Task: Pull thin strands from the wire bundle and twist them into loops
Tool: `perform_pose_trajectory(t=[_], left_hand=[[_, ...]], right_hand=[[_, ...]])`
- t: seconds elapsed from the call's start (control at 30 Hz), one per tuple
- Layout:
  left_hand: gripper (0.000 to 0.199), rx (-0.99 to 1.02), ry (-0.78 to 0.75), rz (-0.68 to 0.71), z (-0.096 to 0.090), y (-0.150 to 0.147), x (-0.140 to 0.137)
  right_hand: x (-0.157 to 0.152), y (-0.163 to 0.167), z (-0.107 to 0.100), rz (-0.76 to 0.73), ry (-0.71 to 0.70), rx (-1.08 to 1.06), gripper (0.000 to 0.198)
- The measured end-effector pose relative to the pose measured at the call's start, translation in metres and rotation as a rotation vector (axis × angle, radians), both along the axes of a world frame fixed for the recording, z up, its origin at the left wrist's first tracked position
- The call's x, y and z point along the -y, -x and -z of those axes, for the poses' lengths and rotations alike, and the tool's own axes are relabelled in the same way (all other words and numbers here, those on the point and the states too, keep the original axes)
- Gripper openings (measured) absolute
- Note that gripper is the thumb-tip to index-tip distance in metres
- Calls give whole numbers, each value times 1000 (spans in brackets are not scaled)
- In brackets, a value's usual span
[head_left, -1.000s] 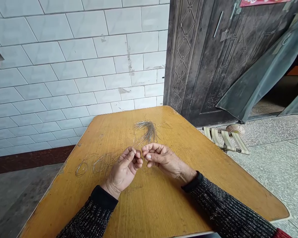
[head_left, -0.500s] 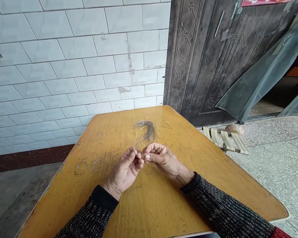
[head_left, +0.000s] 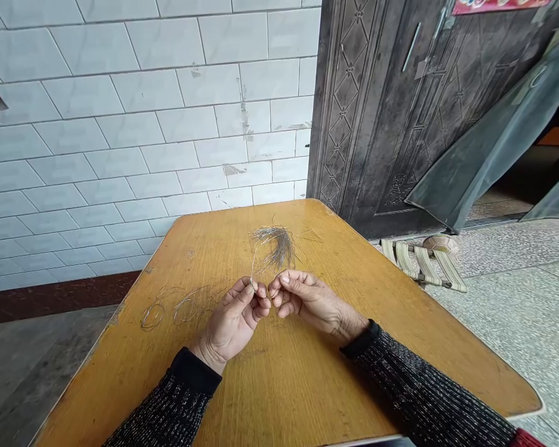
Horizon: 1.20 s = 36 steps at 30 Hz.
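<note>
the left hand (head_left: pixel 235 313) pinches a thin, springy metal wire (head_left: pixel 253 267) between thumb and forefinger, above the middle of the worn, yellow wooden surface (head_left: pixel 307 385). the right hand (head_left: pixel 307 298) pinches at its near end, fingertips now nearly touching the left; a second ago they were slightly apart. a silvery wire bundle (head_left: pixel 274 243) lies just beyond, coiled wire loops (head_left: pixel 172 309) to the left.

Two hands, the left hand (head_left: pixel 235 316) and the right hand (head_left: pixel 310 299). One wooden table (head_left: pixel 307 385). One loose bundle of fine wire strands (head_left: pixel 274 243), too many and too thin to count. One single wire strand (head_left: pixel 253 268) rising from the left fingers. About three coiled wire loops (head_left: pixel 170 308). One folding stool (head_left: pixel 423 264) on the floor. One dark door (head_left: pixel 400 112).
</note>
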<state>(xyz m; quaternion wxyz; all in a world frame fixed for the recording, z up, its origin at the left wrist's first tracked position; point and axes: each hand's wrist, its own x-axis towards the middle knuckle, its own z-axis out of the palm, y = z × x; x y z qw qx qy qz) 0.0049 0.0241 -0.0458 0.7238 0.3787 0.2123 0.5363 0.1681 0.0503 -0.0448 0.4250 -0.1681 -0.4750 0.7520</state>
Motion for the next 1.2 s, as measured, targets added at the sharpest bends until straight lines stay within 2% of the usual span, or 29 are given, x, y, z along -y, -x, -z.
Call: perform_pose_trajectory(t=[0.2, 0.33, 0.47, 0.67, 0.8, 1.03, 1.1, 1.2], left_hand=[[6, 2, -38, 35, 0, 1, 0], [8, -10, -54, 43, 0, 1, 0], [10, -76, -58, -1, 0, 3, -3], [15, -314, -84, -139, 2, 6, -8], [17, -362, -76, -205, 5, 7, -11], [25, -382, -40, -235, 6, 11, -15], [26, -401, -34, -307, 6, 13, -17], [24, -424, -67, -522, 3, 21, -22]], right_hand=[[1, 3, 5, -89, 34, -32, 24], [0, 3, 7, -73, 2, -68, 23], [-3, 0, 4, 1, -36, 40, 25], [-6, -3, 0, 248, -131, 350, 31], [-9, -2, 3, 281, -148, 421, 33], [-12, 2, 10, 288, -168, 505, 29], [-11, 3, 11, 287, -161, 518, 27], [-9, 6, 14, 292, -127, 532, 23]])
